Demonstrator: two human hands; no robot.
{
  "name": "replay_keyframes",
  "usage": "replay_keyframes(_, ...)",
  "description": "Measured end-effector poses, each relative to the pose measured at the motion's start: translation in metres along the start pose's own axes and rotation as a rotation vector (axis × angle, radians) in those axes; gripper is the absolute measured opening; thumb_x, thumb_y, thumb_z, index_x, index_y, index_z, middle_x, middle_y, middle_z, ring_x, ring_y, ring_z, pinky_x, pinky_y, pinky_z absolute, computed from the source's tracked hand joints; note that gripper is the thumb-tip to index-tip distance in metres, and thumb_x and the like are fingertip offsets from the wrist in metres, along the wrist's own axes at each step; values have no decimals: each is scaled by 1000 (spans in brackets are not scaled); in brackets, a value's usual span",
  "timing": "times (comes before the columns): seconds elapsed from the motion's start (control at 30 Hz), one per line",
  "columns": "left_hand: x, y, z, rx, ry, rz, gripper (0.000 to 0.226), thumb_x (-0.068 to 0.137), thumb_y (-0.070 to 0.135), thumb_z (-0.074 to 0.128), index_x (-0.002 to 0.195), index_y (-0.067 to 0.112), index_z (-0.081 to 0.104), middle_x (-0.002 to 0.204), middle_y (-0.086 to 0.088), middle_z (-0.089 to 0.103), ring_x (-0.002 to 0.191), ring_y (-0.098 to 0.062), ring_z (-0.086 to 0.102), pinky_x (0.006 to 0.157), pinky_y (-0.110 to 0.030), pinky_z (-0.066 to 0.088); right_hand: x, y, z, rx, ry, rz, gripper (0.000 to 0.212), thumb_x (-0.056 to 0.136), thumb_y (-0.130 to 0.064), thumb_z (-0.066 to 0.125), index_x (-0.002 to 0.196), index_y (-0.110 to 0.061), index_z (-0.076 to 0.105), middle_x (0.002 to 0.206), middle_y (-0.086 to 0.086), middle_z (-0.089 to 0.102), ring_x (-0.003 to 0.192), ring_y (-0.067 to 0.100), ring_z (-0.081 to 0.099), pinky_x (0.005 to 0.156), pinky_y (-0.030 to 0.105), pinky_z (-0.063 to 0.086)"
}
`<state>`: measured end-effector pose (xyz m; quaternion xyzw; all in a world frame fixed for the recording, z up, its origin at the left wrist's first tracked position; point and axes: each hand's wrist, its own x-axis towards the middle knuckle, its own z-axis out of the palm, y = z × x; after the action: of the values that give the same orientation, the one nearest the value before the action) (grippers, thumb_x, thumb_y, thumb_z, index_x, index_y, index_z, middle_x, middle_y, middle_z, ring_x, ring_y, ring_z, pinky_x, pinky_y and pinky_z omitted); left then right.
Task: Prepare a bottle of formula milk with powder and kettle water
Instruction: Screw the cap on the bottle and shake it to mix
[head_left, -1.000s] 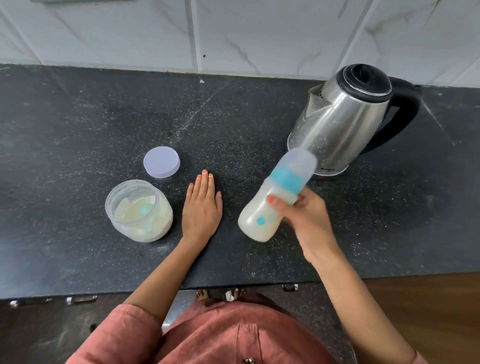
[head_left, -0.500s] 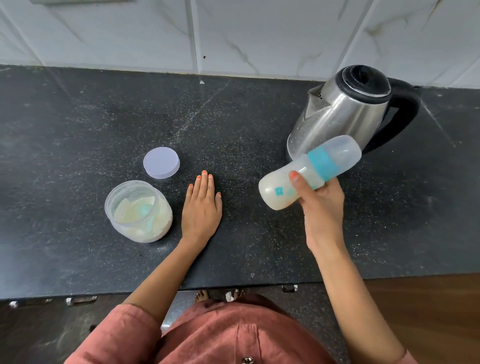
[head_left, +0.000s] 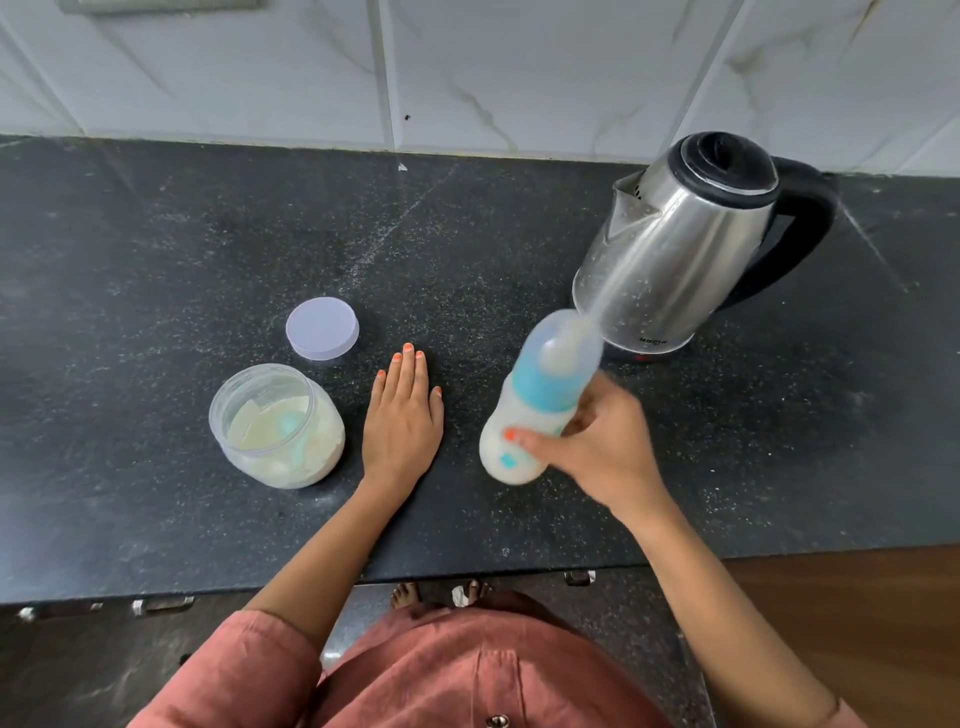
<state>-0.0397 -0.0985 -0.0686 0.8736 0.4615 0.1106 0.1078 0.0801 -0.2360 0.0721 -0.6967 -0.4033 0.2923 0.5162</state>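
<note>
- Seemingly, in the head view, the task is nearing its end: the bottle (head_left: 540, 395), right of centre in the frame, is showing a milky white fill in its body and is wearing its teal collar and clear cap, so I judge that powder and water are already in.
- The right hand (head_left: 597, 452) is gripping the bottle low on its body, its fingers (head_left: 530, 441) curling round it with the thumb pressing on the side facing the camera. The bottle is tilting with its cap toward the upper right, seemingly lifted off the tabletop (head_left: 156, 260). It is blurring in the picture, which is suggesting a shake to mix.
- The left hand (head_left: 402, 421) is lying flat on the tabletop at the centre, its fingers (head_left: 410, 374) straight and pressed together, holding nothing.
- The powder jar (head_left: 278, 426), left of centre, is standing open with a teal scoop (head_left: 288, 423) lying in the powder. Its lid (head_left: 322, 328) is lying just beside it, toward the top of the frame and apart from it.
- The kettle (head_left: 680, 244) is standing upright at the upper right with its lid shut, behind the bottle's cap.
- What is remaining, by my judgement: finishing the mixing, setting the bottle down, and perhaps closing the jar.
</note>
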Motion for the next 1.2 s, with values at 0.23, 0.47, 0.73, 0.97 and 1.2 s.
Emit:
replay_keyframes(0.23, 0, 1, -2, -9, -12, -1, 50, 99, 23, 31, 143, 2, 20, 153, -13, 17, 142, -24, 15, 115, -35, 7, 14, 2, -11, 472, 349, 57, 32, 70, -1, 72, 95, -17, 62, 84, -11, 70, 77, -2, 65, 66, 12, 50)
replay_keyframes(0.47, 0, 1, -2, -14, -12, 1, 49, 100, 24, 29, 143, 2, 20, 152, -13, 18, 142, -24, 15, 114, -35, 7, -2, 7, -4, 63, 47, 92, 38, 59, -2, 81, 79, -27, 61, 68, -18, 67, 63, -7, 62, 57, 9, 47)
replay_keyframes(0.73, 0, 0, -1, -17, 9, -3, 55, 94, 30, 20, 141, 1, 25, 150, -15, 24, 140, -26, 22, 114, -37, 11, 2, 7, -4, 214, 163, 105, 36, 66, 0, 75, 87, -26, 59, 85, -10, 66, 72, -7, 63, 64, 10, 49)
replay_keyframes(0.97, 0, 1, -1, -23, -7, -10, 50, 100, 24, 29, 143, 3, 19, 153, -12, 16, 142, -23, 14, 115, -34, 5, 14, 3, -12, 481, 344, 129, 30, 72, -2, 70, 95, -20, 62, 88, -7, 67, 77, -3, 65, 68, 15, 52)
replay_keyframes(1.2, 0, 2, -3, -19, -13, -9, 50, 99, 24, 29, 144, 3, 18, 153, -12, 15, 142, -23, 13, 115, -34, 5, 3, 3, -5, 92, 6, 130, 36, 64, 2, 77, 83, -23, 60, 79, -10, 66, 63, -9, 61, 57, 8, 46)
